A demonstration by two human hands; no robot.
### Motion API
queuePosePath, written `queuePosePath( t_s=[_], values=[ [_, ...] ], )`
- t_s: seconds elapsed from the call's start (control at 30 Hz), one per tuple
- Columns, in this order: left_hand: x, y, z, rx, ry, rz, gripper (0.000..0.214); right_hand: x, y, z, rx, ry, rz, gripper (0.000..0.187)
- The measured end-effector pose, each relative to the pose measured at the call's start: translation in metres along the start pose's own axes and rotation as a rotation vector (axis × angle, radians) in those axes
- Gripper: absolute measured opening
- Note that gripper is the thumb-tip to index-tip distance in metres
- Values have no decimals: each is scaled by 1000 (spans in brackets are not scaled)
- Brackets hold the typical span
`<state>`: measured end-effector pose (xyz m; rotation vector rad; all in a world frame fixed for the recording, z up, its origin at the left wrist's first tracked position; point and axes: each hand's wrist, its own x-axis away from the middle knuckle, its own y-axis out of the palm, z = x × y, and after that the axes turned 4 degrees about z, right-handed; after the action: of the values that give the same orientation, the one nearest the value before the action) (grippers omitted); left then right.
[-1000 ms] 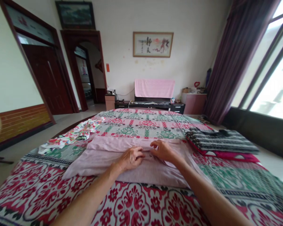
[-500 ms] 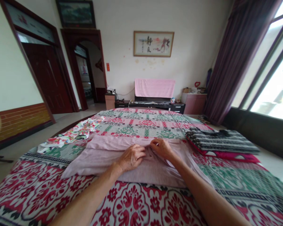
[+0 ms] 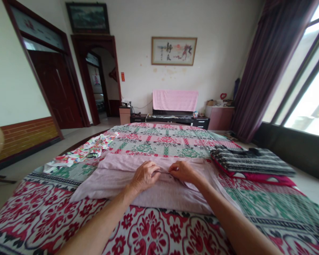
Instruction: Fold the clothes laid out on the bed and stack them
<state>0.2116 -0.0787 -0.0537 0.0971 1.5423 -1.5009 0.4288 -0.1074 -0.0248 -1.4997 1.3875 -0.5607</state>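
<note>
One flowered cover (image 3: 149, 232), one pink garment (image 3: 108, 182), left hand (image 3: 145, 176), right hand (image 3: 185, 171), both nearly closed, pinching its cloth

Before you: pale pink cloth (image 3: 162, 193), soft, lightly creased, lying crosswise, far edge folded over toward you.

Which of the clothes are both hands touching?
The plain pink cloth in the middle: left hand and right hand are both on it. No hand is on the colourful cloth at left or the striped cloth at right.
</note>
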Motion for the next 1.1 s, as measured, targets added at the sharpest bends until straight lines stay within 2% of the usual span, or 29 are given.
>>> queuePosePath(
  t_s=[0.17,0.3,0.37,0.47,0.53,0.63,0.73,0.87,1.0,1.1],
  values=[
    [1,0,-13,-87,-83,-124,19,4,-4,-5,-37,-16,-45,29],
    [1,0,-14,-109,-113,-149,21,4,-6,-15,-111,-41,-66,25],
    [0,-3,-13,-118,-119,-171,20,3,-7,-19,-148,-61,24,22],
    [-5,-12,-17,-158,-193,-185,20,-2,-3,-13,-145,-52,304,26],
    [-8,-23,-26,-206,-282,-168,22,-5,3,-1,-79,-9,398,26],
    [-8,-46,-45,-302,-468,-136,25,-6,14,17,33,1,347,24],
    [-2,-70,-69,-399,-687,-103,27,-2,20,21,27,-103,285,21],
    [17,-93,-98,-502,-924,-104,30,2,23,14,-5,-258,242,20],
    [35,-110,-117,-503,-1102,-126,32,2,26,17,18,-280,245,19],
    [36,-117,-117,-496,-1135,-126,31,0,29,17,50,-306,285,20]
  ],
)
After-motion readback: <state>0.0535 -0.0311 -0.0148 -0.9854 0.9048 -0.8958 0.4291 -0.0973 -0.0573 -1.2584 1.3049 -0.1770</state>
